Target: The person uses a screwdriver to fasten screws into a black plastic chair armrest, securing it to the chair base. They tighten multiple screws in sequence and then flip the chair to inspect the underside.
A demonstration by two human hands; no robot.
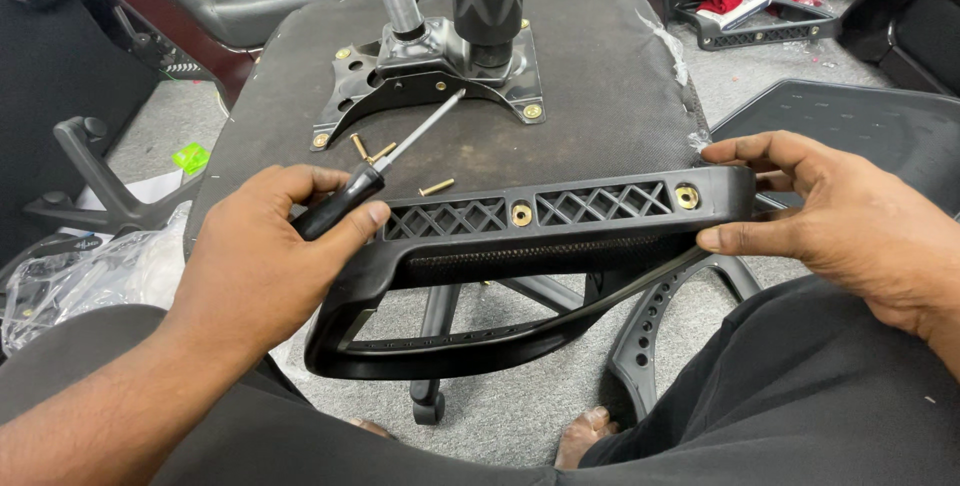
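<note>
So: armrest seated on upturned seat, right hand pinching it; left hand wrapped around screwdriver. Loose bolts still unfitted.

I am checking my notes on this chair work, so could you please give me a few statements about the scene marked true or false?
1. The left hand holds a screwdriver. True.
2. The right hand rests on the metal plate. False: it grips the end of the black armrest.
3. Loose brass screws lie on the seat underside. True.
4. The armrest's holes are empty. False: brass fittings sit in them.
</note>
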